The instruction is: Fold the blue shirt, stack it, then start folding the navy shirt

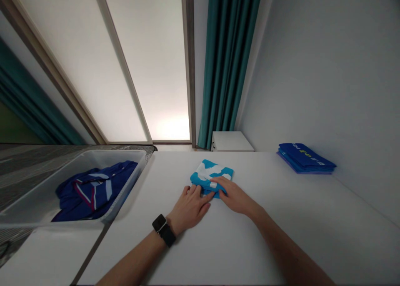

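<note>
A folded sky-blue and white garment (211, 174) lies on the white table (281, 202), just in front of me. My right hand (233, 196) lies across its near part, with the fingers over the fold. My left hand (190, 207), with a black smartwatch (162, 230) on its wrist, holds the garment's lower left edge. The fingertips of both hands nearly meet there. The cloth's near edge is partly hidden under my hands.
A translucent plastic bin (125, 157) at the left holds a crumpled dark blue garment (96, 191) with white and red stripes. A stack of folded blue garments (304, 157) lies at the table's far right, beside the wall. A white cabinet (231, 141) stands beyond the far edge.
</note>
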{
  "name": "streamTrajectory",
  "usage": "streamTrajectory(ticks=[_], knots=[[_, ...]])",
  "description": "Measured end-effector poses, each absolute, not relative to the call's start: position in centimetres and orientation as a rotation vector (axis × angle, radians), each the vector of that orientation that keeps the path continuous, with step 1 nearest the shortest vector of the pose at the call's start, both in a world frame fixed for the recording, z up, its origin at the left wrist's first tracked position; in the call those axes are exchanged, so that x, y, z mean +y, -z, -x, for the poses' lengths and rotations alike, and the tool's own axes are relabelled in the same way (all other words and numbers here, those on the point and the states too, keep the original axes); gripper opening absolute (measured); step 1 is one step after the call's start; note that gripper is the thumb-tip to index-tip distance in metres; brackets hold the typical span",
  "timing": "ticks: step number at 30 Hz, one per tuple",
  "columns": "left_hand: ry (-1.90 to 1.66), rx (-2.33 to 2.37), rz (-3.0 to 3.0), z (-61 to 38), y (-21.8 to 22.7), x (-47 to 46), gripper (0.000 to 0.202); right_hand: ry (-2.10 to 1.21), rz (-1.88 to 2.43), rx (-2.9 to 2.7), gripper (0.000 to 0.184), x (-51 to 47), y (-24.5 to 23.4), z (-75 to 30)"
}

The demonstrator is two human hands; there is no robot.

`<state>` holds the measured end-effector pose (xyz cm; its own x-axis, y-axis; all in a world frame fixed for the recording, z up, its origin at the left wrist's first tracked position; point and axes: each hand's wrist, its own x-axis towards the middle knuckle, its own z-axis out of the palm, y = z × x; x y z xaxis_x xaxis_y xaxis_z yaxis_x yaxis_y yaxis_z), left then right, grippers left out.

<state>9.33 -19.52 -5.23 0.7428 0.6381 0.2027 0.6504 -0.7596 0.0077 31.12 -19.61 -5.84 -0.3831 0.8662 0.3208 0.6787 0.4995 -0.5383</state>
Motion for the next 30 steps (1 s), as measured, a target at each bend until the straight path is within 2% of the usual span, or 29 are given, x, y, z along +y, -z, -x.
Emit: streamTrajectory(ticks=[8,22,30], knots=[[0.293,-1.016,2.892,-9.1,5.4,-19.6,0.045,-0.432,1.248,-2.187,0.049,-19.6,5.7,-31.3],[0.332,-1.020,2.911,-9.1,5.4,-19.8,0.042,0.068,1.350,-2.326,0.048,-19.8,6.7,-29.5],[0.351,-0.883,2.986,-8.5,5.4,-21.1,0.046,0.182,1.450,-2.262,0.048,-20.2,6.8,-28.7]])
